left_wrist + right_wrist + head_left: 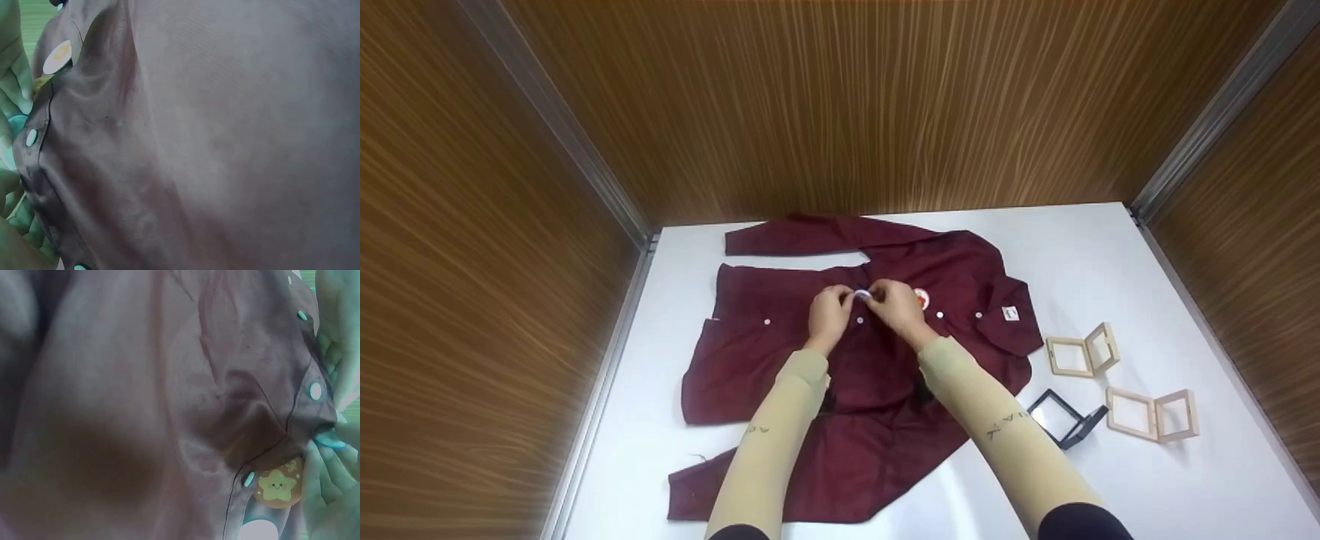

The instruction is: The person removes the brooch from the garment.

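Wood-grain panels [885,105] rise on the left, the back and the right, and between them sits a white table [622,450]. From where I stand, the maroon shirt [874,375] covers its middle, spread with the hem to the left and the collar to the right, one sleeve along the back edge and one toward the front. A white button [767,322] shows on the left part. Next comes the left hand [830,313], fingers bent, pinching a small pale disc [862,293] at the shirt's front. Just beside it, the right hand [897,306] pinches the disc's other side, its fingers likewise drawn in close. Near that hand is a round orange badge [277,485] (a smiling star on it, seen from the right wrist). A white label [1009,313] marks the collar. Beyond the shirt stand a black frame [1086,427], a pale wooden frame [1087,356] and, farthest right, another wooden frame [1153,418], each folded partly open.
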The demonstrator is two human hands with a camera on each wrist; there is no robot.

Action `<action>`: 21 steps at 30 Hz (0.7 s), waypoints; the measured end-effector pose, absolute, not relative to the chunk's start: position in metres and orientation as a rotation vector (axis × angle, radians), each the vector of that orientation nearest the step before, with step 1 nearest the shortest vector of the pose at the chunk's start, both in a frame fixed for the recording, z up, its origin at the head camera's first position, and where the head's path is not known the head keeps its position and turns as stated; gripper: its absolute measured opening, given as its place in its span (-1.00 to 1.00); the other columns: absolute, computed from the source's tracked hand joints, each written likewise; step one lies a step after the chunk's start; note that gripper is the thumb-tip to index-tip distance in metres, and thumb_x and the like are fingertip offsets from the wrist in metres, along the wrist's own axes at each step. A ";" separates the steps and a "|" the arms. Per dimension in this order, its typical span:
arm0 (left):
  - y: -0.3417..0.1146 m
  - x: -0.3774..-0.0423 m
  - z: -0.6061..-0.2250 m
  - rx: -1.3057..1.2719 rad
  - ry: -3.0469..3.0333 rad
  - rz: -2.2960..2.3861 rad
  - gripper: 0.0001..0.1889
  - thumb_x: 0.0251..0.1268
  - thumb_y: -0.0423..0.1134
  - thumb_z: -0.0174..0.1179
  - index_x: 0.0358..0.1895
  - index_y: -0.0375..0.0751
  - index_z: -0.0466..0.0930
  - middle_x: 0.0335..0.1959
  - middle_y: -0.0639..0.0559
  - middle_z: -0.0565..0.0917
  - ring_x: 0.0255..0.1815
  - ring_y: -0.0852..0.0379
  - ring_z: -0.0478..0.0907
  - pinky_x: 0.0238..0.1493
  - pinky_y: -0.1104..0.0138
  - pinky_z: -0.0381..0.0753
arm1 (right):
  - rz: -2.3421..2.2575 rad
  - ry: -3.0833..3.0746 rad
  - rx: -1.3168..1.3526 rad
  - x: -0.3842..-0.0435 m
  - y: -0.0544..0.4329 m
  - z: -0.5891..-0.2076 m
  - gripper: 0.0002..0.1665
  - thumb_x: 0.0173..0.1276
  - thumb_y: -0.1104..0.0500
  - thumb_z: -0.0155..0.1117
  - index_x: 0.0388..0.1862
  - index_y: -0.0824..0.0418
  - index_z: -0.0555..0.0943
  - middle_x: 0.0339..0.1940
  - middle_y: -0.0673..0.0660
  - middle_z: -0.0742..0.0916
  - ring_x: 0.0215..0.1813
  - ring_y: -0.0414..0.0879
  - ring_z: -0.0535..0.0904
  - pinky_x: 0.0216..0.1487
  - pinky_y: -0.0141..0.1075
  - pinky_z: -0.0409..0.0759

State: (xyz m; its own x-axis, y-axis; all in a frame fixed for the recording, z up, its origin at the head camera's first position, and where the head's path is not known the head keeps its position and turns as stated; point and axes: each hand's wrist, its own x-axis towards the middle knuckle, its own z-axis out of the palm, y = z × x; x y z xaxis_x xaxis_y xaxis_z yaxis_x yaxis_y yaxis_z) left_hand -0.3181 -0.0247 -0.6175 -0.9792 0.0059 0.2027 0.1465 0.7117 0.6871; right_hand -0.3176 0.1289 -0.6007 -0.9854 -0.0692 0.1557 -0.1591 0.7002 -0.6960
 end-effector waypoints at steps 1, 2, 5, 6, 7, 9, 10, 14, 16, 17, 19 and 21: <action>-0.025 -0.318 -0.618 -0.125 -2.723 -1.127 -0.86 0.50 -0.30 0.32 -0.09 -0.28 0.82 -0.11 -0.17 0.84 -0.02 -0.12 0.78 0.12 0.05 0.72 | 1.169 -2.784 0.197 -0.318 0.129 -0.601 -0.82 0.38 0.19 0.48 -0.21 0.33 0.78 -0.27 0.23 0.84 -0.19 0.11 0.75 -0.04 -0.05 0.69; -0.024 -0.318 -0.618 -0.129 -2.716 -1.133 -0.87 0.48 -0.31 0.33 -0.10 -0.28 0.82 -0.13 -0.16 0.84 -0.04 -0.11 0.78 0.10 0.06 0.72 | 1.176 -2.781 0.204 -0.318 0.129 -0.602 -0.82 0.38 0.20 0.49 -0.21 0.34 0.78 -0.28 0.23 0.84 -0.19 0.11 0.75 -0.04 -0.05 0.70; -0.023 -0.317 -0.618 -0.134 -2.704 -1.162 -0.89 0.45 -0.34 0.35 -0.09 -0.28 0.81 -0.14 -0.15 0.83 -0.08 -0.09 0.77 0.07 0.07 0.72 | 1.186 -2.768 0.204 -0.318 0.129 -0.603 -0.83 0.37 0.24 0.48 -0.21 0.37 0.78 -0.28 0.25 0.85 -0.19 0.12 0.75 -0.04 -0.05 0.70; -0.022 -0.318 -0.619 -0.137 -2.700 -1.172 -0.89 0.45 -0.35 0.36 -0.08 -0.28 0.80 -0.13 -0.16 0.83 -0.08 -0.08 0.77 0.07 0.07 0.72 | 1.186 -2.761 0.198 -0.318 0.129 -0.603 -0.84 0.36 0.25 0.48 -0.21 0.37 0.78 -0.28 0.25 0.85 -0.20 0.12 0.75 -0.04 -0.05 0.70; -0.022 -0.318 -0.619 -0.139 -2.698 -1.179 -0.89 0.44 -0.36 0.36 -0.08 -0.28 0.80 -0.13 -0.16 0.83 -0.08 -0.08 0.77 0.06 0.07 0.72 | 1.186 -2.760 0.189 -0.318 0.129 -0.603 -0.84 0.36 0.26 0.47 -0.21 0.38 0.79 -0.28 0.25 0.85 -0.19 0.12 0.74 -0.04 -0.04 0.70; -0.022 -0.318 -0.619 -0.137 -2.696 -1.192 -0.88 0.42 -0.37 0.37 -0.07 -0.29 0.79 -0.12 -0.16 0.83 -0.08 -0.08 0.78 0.07 0.08 0.73 | 1.184 -2.758 0.175 -0.318 0.128 -0.604 -0.84 0.35 0.27 0.47 -0.20 0.39 0.78 -0.27 0.26 0.85 -0.18 0.14 0.75 -0.02 -0.03 0.71; -0.021 -0.318 -0.619 -0.136 -2.694 -1.198 -0.88 0.42 -0.37 0.38 -0.07 -0.29 0.79 -0.12 -0.16 0.83 -0.07 -0.07 0.78 0.08 0.09 0.73 | 1.182 -2.759 0.170 -0.318 0.127 -0.604 -0.84 0.34 0.28 0.46 -0.19 0.39 0.78 -0.26 0.26 0.85 -0.17 0.15 0.74 -0.01 -0.01 0.70; -0.021 -0.319 -0.618 -0.141 -2.683 -1.202 -0.88 0.39 -0.38 0.40 -0.09 -0.31 0.79 -0.13 -0.17 0.82 -0.09 -0.07 0.78 0.06 0.10 0.74 | 1.177 -2.760 0.147 -0.318 0.126 -0.603 -0.81 0.29 0.29 0.44 -0.17 0.40 0.76 -0.24 0.28 0.84 -0.15 0.18 0.74 0.02 0.01 0.70; -0.021 -0.319 -0.617 -0.143 -2.681 -1.201 -0.89 0.39 -0.38 0.40 -0.10 -0.31 0.80 -0.13 -0.17 0.82 -0.09 -0.07 0.78 0.05 0.11 0.74 | 1.173 -2.763 0.135 -0.318 0.125 -0.603 -0.80 0.27 0.29 0.44 -0.17 0.40 0.76 -0.24 0.28 0.84 -0.14 0.18 0.74 0.02 0.02 0.70; -0.021 -0.318 -0.617 -0.144 -2.681 -1.198 -0.88 0.39 -0.38 0.40 -0.10 -0.31 0.80 -0.13 -0.17 0.82 -0.09 -0.06 0.79 0.06 0.11 0.74 | 1.172 -2.764 0.128 -0.318 0.125 -0.603 -0.79 0.26 0.28 0.44 -0.17 0.39 0.76 -0.24 0.28 0.84 -0.14 0.18 0.74 0.02 0.02 0.70; -0.021 -0.317 -0.617 -0.150 -2.677 -1.197 -0.89 0.38 -0.38 0.40 -0.10 -0.31 0.80 -0.12 -0.16 0.82 -0.09 -0.06 0.79 0.06 0.11 0.74 | 1.171 -2.768 0.116 -0.318 0.124 -0.603 -0.79 0.24 0.28 0.44 -0.18 0.38 0.75 -0.24 0.27 0.84 -0.14 0.17 0.74 0.02 0.02 0.69; -0.021 -0.317 -0.616 -0.158 -2.670 -1.196 -0.89 0.38 -0.39 0.40 -0.10 -0.31 0.80 -0.12 -0.16 0.82 -0.08 -0.07 0.79 0.07 0.11 0.74 | 1.171 -2.769 0.108 -0.319 0.124 -0.603 -0.79 0.24 0.27 0.44 -0.18 0.37 0.75 -0.24 0.27 0.84 -0.14 0.17 0.74 0.02 0.02 0.70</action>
State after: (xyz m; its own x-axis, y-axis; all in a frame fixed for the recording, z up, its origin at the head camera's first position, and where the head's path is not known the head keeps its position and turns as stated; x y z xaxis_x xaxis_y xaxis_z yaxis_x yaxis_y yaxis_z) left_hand -0.3169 -0.0213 -0.6164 -0.9720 0.0119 0.2346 0.1830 0.6646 0.7245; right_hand -0.3191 0.1235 -0.6032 -0.9886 -0.0138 0.1502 -0.1174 0.6958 -0.7086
